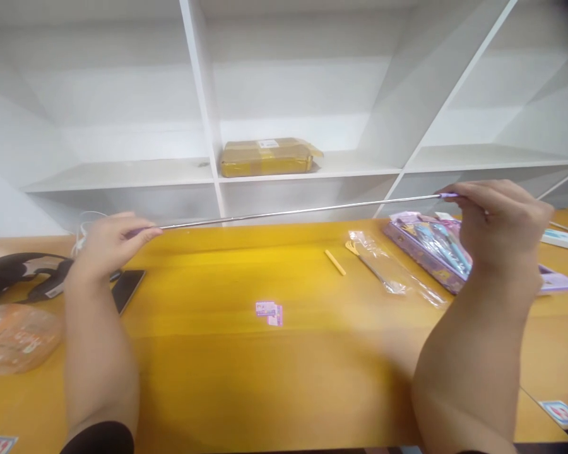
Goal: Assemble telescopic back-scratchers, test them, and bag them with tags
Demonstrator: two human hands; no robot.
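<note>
A thin telescopic metal rod (288,214) is stretched out nearly level above the table, its right end slightly higher. My left hand (111,243) is closed around its left end, with a little purple showing by the thumb. At the right, my right hand (499,214) pinches the rod's purple tip. Below it on the table lies a clear plastic sleeve (409,274) beside another thin rod with a yellow forked head (353,246). A short yellow stick (335,262) is left of the sleeve. Two small purple cards (266,308) overlap mid-table.
Behind my right hand is a purple patterned case (419,255) holding packaged blue items. At left are a dark phone (129,289), a black curved object (9,277) and an orange-printed plastic bag (21,340). A taped cardboard box (267,157) sits on the white shelf (360,171).
</note>
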